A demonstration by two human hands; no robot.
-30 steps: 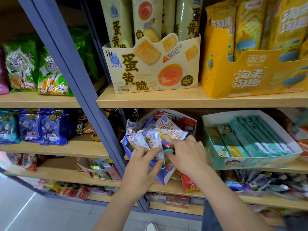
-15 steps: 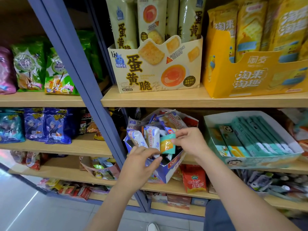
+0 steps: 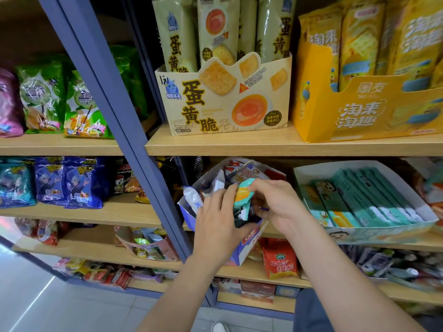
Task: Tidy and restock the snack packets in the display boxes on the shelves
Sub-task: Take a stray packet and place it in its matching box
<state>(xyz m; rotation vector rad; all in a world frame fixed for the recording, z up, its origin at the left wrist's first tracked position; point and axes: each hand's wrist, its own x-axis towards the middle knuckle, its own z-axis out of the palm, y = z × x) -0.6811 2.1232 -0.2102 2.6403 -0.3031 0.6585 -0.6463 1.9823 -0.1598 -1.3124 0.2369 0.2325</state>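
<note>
Your right hand (image 3: 275, 202) pinches the teal packet (image 3: 243, 195) | left hand (image 3: 215, 226) steadies the box (image 3: 249, 245) | teal tray (image 3: 374, 232) lies right.

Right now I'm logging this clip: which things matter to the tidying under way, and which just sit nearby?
In the job:
left hand
right hand
teal and orange packet in both hands
blue and white display box

Just nearby:
cream cracker box
yellow box
teal stick box
green bags

Single head view, angled down, close to shelves (image 3: 263, 146).
</note>
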